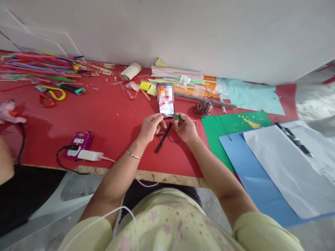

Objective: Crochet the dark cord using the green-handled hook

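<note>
My right hand (186,128) grips a crochet hook (177,117) with a green handle, its thin metal shaft pointing left. My left hand (151,126) is closed in a pinch at the hook's tip, on dark multicoloured yarn; the stitches are too small to make out. Loose yarn (175,141) loops below both hands. Under them a black pen (163,138) lies slantwise on the red table cover (104,122). Just beyond my fingertips a lit phone (165,104) leans upright. Right of it rests a multicoloured yarn ball (203,108).
A purple socket box (83,139) with a white charger (90,155) sits left. Scissors (53,93) and pipe cleaners (44,66) lie farther back. A cardboard tube (130,71) and straws (178,73) line the wall. Papers (290,164) cover the right. Another person's arm (5,160) shows at left.
</note>
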`<action>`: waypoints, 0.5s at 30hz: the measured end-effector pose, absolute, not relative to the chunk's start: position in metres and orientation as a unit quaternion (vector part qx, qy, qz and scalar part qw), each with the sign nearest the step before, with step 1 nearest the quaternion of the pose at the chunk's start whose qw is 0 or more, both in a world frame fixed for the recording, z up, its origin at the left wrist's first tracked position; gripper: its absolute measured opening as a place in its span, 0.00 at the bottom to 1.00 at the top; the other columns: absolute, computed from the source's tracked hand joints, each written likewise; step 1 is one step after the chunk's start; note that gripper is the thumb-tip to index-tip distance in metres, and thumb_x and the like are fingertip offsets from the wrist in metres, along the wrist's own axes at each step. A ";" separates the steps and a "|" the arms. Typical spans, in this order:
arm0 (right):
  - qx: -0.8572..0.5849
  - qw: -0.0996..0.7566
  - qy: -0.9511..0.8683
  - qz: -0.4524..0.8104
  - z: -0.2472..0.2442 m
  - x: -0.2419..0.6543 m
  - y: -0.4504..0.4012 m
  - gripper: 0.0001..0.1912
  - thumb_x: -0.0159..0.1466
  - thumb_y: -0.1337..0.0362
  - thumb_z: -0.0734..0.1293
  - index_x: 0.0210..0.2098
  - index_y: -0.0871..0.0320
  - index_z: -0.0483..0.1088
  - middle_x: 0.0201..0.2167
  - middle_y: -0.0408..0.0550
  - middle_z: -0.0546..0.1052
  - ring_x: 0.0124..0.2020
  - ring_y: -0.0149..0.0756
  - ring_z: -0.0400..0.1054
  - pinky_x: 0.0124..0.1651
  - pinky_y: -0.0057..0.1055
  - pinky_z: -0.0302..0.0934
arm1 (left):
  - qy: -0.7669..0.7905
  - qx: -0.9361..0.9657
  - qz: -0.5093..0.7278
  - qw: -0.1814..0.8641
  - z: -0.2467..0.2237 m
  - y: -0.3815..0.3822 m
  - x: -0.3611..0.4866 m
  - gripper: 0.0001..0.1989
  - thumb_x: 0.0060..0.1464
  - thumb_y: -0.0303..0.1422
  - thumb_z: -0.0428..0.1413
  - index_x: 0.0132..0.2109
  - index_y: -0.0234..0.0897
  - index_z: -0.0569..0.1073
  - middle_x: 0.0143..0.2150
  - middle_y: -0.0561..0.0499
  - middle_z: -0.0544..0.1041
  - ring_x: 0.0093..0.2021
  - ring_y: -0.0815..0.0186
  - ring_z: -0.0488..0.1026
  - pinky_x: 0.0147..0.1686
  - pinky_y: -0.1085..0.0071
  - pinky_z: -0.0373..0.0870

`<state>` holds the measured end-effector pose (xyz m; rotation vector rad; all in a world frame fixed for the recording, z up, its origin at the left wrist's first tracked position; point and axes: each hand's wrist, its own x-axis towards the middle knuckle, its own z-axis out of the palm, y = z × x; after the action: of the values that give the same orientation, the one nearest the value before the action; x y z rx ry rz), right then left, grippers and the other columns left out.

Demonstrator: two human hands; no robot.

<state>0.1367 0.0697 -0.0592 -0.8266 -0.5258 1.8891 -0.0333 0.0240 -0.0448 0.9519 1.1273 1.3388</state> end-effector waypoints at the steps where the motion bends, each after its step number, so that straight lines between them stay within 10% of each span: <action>1: -0.340 0.486 -0.216 0.776 -0.059 0.137 0.070 0.07 0.63 0.63 0.70 0.36 0.59 0.79 0.20 0.43 0.79 0.21 0.26 0.71 0.29 0.19 0.69 | 0.475 0.401 0.564 0.544 -0.044 0.024 -0.033 0.16 0.60 0.43 0.60 0.43 0.33 0.81 0.24 0.52 0.78 0.14 0.77 0.57 0.14 0.74 0.46; 15: -0.344 0.485 -0.214 0.775 -0.058 0.137 0.069 0.08 0.66 0.63 0.68 0.35 0.58 0.79 0.20 0.42 0.79 0.21 0.26 0.70 0.28 0.19 0.69 | 0.469 0.402 0.568 0.544 -0.044 0.023 -0.033 0.16 0.61 0.42 0.59 0.43 0.33 0.82 0.24 0.51 0.78 0.14 0.77 0.57 0.15 0.75 0.47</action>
<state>0.1369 0.0695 -0.0582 -0.8372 -0.5213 1.8872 -0.0333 0.0233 -0.0444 0.9541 1.1124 1.3467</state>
